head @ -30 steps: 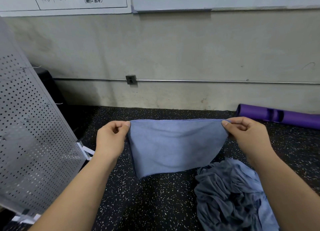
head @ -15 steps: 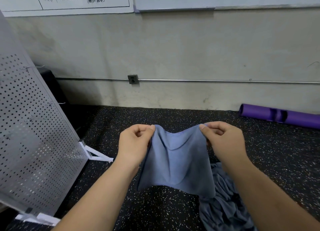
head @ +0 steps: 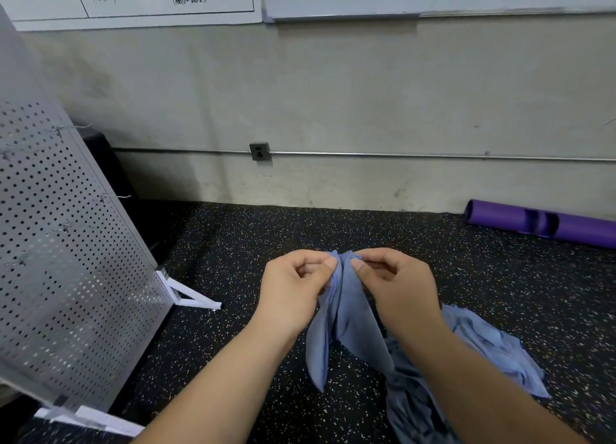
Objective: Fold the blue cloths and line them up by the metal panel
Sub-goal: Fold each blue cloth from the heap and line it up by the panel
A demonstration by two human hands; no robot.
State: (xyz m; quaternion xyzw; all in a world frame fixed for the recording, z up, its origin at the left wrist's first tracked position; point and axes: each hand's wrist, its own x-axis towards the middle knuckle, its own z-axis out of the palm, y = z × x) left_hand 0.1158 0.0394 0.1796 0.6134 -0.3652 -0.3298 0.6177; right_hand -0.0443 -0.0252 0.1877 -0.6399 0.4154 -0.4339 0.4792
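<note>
Corners pinched together, cloth [head: 346,313] hanging above the floor [head: 253,243], right of the panel [head: 66,260].
Left hand [head: 293,290] and right hand [head: 396,287] each pinch a top corner; light, limp fabric, best held at corners; pile [head: 473,350] lies farther right.

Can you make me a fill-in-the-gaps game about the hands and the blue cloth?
1. Both hands pinch the top corners of one ____ cloth.
2. The left hand and right hand hold those corners ____ together.
3. The heap of unfolded cloths lies on the ____.
4. The perforated metal panel stands on the person's ____ side.

Missing words: blue; close; floor; left
</note>
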